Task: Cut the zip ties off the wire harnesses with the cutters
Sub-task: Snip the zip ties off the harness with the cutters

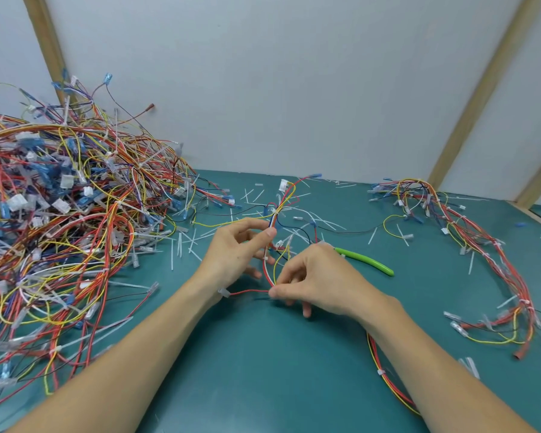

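Head view, one entry: left hand (235, 251) and right hand (313, 278) each pinch the wire harness (274, 245) mid-surface, cutters (367, 260) lying unheld just behind the right hand, a zip tie (265, 256) uncut; blind reaching risks nicked wires.

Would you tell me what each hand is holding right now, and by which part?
Both hold one wire harness. The left hand pinches its bundled upper stretch below a zip tie; the right hand pinches its loose wires lower down. The cutters lie unheld.
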`<move>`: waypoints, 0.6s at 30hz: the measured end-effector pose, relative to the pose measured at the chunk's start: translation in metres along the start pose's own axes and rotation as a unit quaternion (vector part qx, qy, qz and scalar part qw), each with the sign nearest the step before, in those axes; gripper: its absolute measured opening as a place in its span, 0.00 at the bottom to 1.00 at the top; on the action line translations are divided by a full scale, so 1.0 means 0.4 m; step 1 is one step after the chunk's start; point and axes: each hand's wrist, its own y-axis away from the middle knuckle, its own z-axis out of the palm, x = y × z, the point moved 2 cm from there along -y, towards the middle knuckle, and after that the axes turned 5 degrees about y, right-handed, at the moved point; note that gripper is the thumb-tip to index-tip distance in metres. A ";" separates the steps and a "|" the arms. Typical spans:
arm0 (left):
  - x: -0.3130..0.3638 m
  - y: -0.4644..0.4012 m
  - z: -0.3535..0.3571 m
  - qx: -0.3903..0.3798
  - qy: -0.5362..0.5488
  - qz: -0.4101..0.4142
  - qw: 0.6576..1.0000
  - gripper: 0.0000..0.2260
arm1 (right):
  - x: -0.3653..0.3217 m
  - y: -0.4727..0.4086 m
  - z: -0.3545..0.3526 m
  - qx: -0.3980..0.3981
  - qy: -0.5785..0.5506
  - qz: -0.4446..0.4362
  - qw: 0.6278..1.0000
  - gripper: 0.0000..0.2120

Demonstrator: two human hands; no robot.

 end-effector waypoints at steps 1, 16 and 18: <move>-0.002 0.000 0.000 -0.002 -0.002 0.009 1.000 0.09 | -0.002 0.000 0.000 0.000 0.014 -0.002 1.000 0.12; 0.030 0.053 0.058 0.056 -0.102 0.273 0.955 0.07 | -0.048 0.009 -0.052 0.360 -0.182 -0.065 0.913 0.03; 0.032 0.059 0.059 0.063 -0.155 0.306 0.937 0.04 | -0.048 0.007 -0.051 0.344 -0.225 -0.071 0.909 0.03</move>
